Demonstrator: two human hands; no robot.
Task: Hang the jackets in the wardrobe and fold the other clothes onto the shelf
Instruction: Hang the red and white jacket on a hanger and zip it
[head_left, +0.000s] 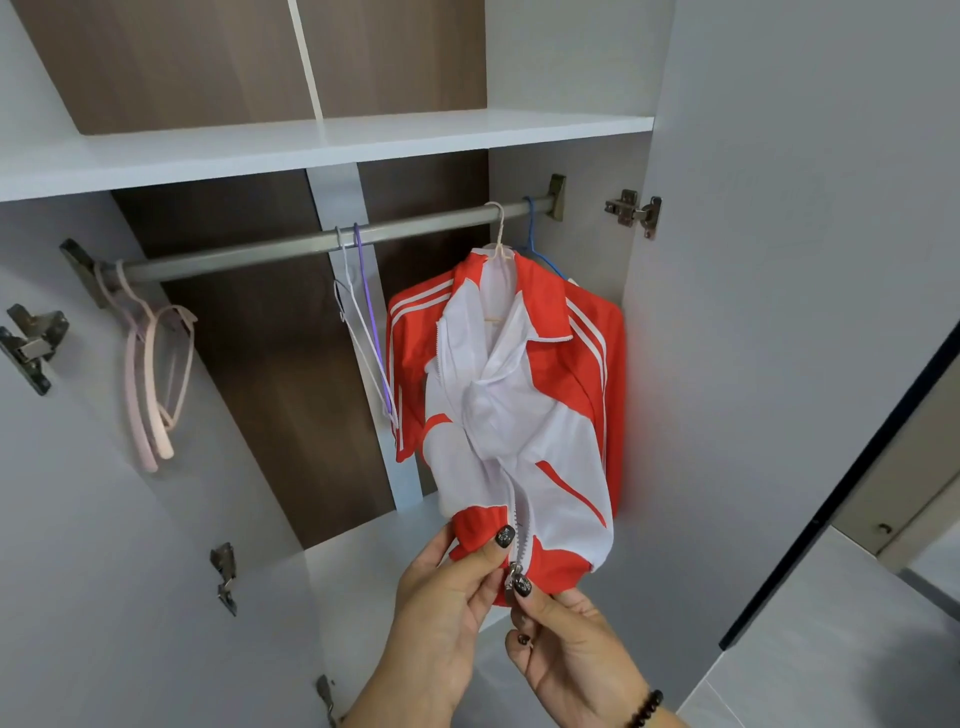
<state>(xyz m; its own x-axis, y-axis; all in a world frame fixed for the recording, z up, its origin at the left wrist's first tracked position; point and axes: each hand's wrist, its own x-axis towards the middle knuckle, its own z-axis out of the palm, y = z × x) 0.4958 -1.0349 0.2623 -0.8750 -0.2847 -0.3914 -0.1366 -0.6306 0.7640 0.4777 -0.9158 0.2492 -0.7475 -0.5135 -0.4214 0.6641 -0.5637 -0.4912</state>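
Both hands, left hand (447, 587) and right hand (566, 644), pinching hung red-and-white jacket's (519, 395) zipper (516, 574).

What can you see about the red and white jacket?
The red and white jacket hangs on a pale hanger from the wardrobe rail, near its right end. It looks thin and smooth, with white stripes along the shoulders and sleeves, a red collar and a white lining. The front is open and twisted in the middle. At the hem, the left hand pinches the fabric beside the zipper, and the right hand pinches the metal pull.
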